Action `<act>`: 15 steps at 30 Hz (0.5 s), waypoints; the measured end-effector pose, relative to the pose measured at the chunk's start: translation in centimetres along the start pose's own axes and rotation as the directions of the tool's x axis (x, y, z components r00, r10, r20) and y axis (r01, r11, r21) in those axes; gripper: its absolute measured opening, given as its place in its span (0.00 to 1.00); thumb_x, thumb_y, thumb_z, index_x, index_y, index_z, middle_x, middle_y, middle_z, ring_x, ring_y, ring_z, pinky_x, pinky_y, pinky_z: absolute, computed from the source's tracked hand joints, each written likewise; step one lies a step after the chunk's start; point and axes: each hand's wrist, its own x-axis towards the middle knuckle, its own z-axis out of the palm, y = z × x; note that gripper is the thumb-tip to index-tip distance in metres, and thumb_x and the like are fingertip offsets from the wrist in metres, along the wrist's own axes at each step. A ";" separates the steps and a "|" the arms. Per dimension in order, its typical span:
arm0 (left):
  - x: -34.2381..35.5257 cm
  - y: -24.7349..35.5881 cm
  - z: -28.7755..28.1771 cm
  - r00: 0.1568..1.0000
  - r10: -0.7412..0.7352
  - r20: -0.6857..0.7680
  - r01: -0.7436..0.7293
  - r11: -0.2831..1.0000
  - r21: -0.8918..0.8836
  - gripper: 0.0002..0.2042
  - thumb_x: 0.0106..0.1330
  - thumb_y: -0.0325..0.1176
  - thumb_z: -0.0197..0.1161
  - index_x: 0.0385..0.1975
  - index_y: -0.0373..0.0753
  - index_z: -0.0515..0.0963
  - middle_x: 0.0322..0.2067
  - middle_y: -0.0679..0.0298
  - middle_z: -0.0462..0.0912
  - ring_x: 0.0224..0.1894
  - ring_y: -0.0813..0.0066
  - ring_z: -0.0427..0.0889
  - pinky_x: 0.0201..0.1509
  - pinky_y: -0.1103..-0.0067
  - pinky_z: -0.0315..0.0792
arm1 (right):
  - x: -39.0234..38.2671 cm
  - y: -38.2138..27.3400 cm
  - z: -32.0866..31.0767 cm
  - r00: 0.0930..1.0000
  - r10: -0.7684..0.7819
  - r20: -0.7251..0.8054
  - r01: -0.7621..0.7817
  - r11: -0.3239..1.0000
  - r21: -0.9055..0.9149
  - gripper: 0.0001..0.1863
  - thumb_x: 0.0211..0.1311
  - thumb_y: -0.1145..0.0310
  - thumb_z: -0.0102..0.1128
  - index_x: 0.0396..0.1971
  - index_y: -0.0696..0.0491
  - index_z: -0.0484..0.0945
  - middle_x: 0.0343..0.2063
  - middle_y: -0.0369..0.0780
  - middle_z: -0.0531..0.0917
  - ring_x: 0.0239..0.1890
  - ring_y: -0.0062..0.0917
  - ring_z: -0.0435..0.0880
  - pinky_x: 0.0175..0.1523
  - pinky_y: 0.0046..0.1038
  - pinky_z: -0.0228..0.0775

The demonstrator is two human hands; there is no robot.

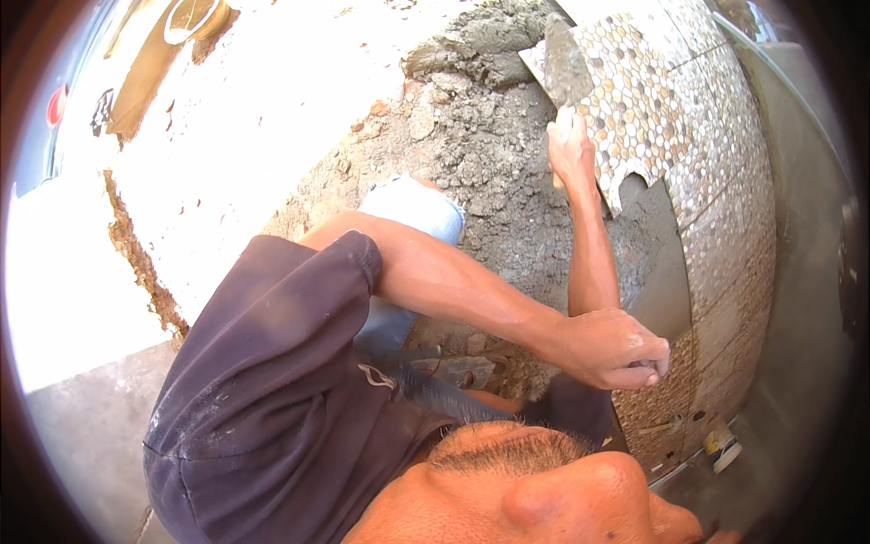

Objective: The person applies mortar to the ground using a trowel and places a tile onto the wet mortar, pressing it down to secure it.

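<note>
My right hand (571, 150) is wrapped round the handle of a trowel (567, 65). The trowel's mortar-smeared blade points away from me, over the corner of a pebble-patterned tile (634, 86). Closer to me, my left hand (614, 349) is curled into a fist above the lower edge of a smooth grey mortar patch (666, 290). What it holds, if anything, is hidden by the fingers. A curved white-edged piece (632, 177) lies where the tile meets the mortar.
Rough wet mortar (480, 136) spreads left of the tile. More pebble-patterned tiles (725, 190) continue on the right. A small yellow-and-white container (721, 449) stands at lower right. A whitish ring-shaped rim (195, 20) shows at upper left, near a blue object with a red spot (56, 106).
</note>
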 end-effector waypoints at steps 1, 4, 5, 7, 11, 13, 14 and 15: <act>0.7 0.3 -0.5 0.998 0.021 -0.052 -0.021 1.000 -0.006 0.06 0.66 0.35 0.57 0.36 0.40 0.73 0.26 0.62 0.79 0.28 0.57 0.80 0.30 0.67 0.73 | 1.7 -1.8 0.7 0.999 0.047 -0.018 -0.046 0.998 0.048 0.25 0.62 0.59 0.51 0.53 0.61 0.67 0.45 0.62 0.77 0.47 0.56 0.77 0.51 0.47 0.69; 2.0 1.4 -2.0 0.994 -0.010 -0.110 0.008 1.000 -0.014 0.06 0.65 0.34 0.58 0.36 0.40 0.73 0.27 0.61 0.79 0.29 0.58 0.80 0.31 0.69 0.73 | 6.9 -4.7 3.3 0.992 0.099 -0.076 -0.092 0.991 0.092 0.25 0.62 0.59 0.50 0.52 0.64 0.66 0.44 0.62 0.78 0.47 0.56 0.78 0.52 0.46 0.69; 2.2 1.9 -2.3 0.993 0.008 -0.119 -0.011 1.000 -0.024 0.06 0.65 0.34 0.58 0.36 0.40 0.73 0.27 0.61 0.79 0.28 0.58 0.80 0.30 0.69 0.73 | 8.1 -5.2 4.2 0.991 0.123 -0.061 -0.116 0.986 0.118 0.26 0.62 0.59 0.50 0.51 0.66 0.66 0.44 0.63 0.78 0.47 0.55 0.78 0.52 0.46 0.69; 2.4 2.9 -2.4 0.991 0.049 -0.123 -0.056 0.997 -0.054 0.06 0.65 0.33 0.59 0.36 0.40 0.73 0.27 0.61 0.79 0.28 0.59 0.80 0.30 0.69 0.73 | 9.3 -5.1 6.9 0.987 0.162 -0.014 -0.160 0.983 0.086 0.26 0.62 0.60 0.49 0.50 0.69 0.64 0.44 0.65 0.77 0.48 0.55 0.79 0.54 0.45 0.70; 1.9 4.2 -4.3 0.985 0.032 -0.169 -0.041 0.998 -0.047 0.05 0.65 0.33 0.58 0.35 0.40 0.73 0.25 0.61 0.78 0.27 0.58 0.80 0.29 0.68 0.72 | 6.5 -8.7 11.1 0.952 0.226 0.205 -0.258 0.955 0.146 0.27 0.62 0.62 0.48 0.48 0.73 0.62 0.38 0.66 0.79 0.37 0.46 0.85 0.44 0.40 0.76; 1.8 4.6 -4.8 0.985 0.049 -0.165 -0.058 0.997 -0.054 0.05 0.65 0.32 0.58 0.35 0.40 0.73 0.24 0.61 0.78 0.27 0.58 0.80 0.29 0.68 0.72 | 6.4 -8.8 11.2 0.942 0.267 0.205 -0.315 0.914 0.257 0.26 0.63 0.62 0.49 0.48 0.72 0.62 0.35 0.61 0.80 0.30 0.40 0.85 0.36 0.37 0.77; 2.0 4.6 -5.0 0.988 0.030 -0.152 -0.041 0.997 -0.069 0.05 0.65 0.32 0.58 0.35 0.40 0.73 0.25 0.61 0.78 0.27 0.58 0.80 0.29 0.68 0.72 | 7.1 -8.2 11.5 0.943 0.266 0.202 -0.320 0.891 0.321 0.25 0.63 0.62 0.49 0.48 0.71 0.62 0.34 0.57 0.80 0.27 0.36 0.85 0.32 0.36 0.77; 2.0 4.4 -5.2 0.988 0.004 -0.157 -0.016 0.997 -0.077 0.04 0.64 0.32 0.58 0.35 0.40 0.74 0.25 0.61 0.79 0.27 0.58 0.80 0.29 0.69 0.72 | 6.9 -8.8 11.7 0.941 0.258 0.219 -0.325 0.866 0.381 0.25 0.64 0.62 0.50 0.49 0.69 0.63 0.32 0.54 0.80 0.25 0.33 0.84 0.28 0.34 0.77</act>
